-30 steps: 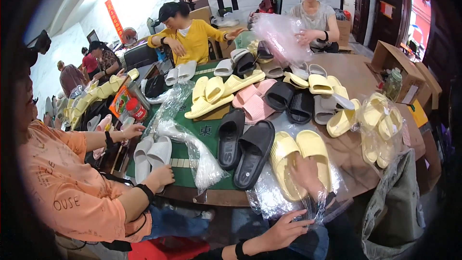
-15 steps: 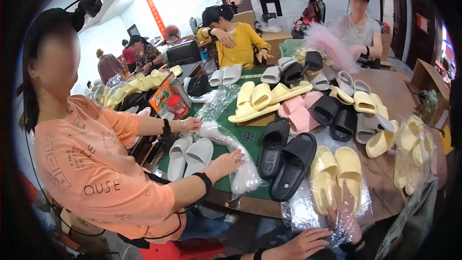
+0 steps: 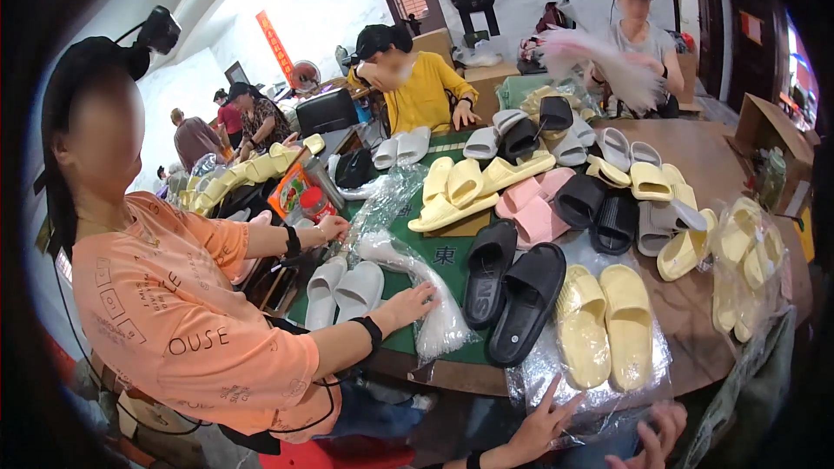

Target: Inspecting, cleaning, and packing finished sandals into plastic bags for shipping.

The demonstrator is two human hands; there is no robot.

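A pair of pale yellow slippers point(image 3: 627, 326) lies side by side on a clear plastic bag point(image 3: 512, 379) at the table's near edge. My left hand point(image 3: 540, 427) is at the near edge of the bag, its fingers stretched out and apart, with nothing gripped. To the right, my right hand point(image 3: 658, 439) is just below the bag, fingers loosely bent and spread, with nothing seen in it. The picture's lower edge cuts off part of that hand. A pair of black slippers point(image 3: 532, 295) lies left of the yellow pair.
Pink slippers point(image 3: 539, 217) and more slippers pile up beyond. Bagged yellow slippers point(image 3: 738, 247) lie at right. At left, a co-worker in an orange shirt point(image 3: 174, 295) touches a bundle of clear bags point(image 3: 441, 313) beside grey slippers point(image 3: 358, 287). Other people sit behind the table.
My right hand has come off the yellow slippers and the plastic, moving down toward me. My left hand's fingers have spread. In the back, a person's pink-and-white plastic bundle has swung up and leftward.
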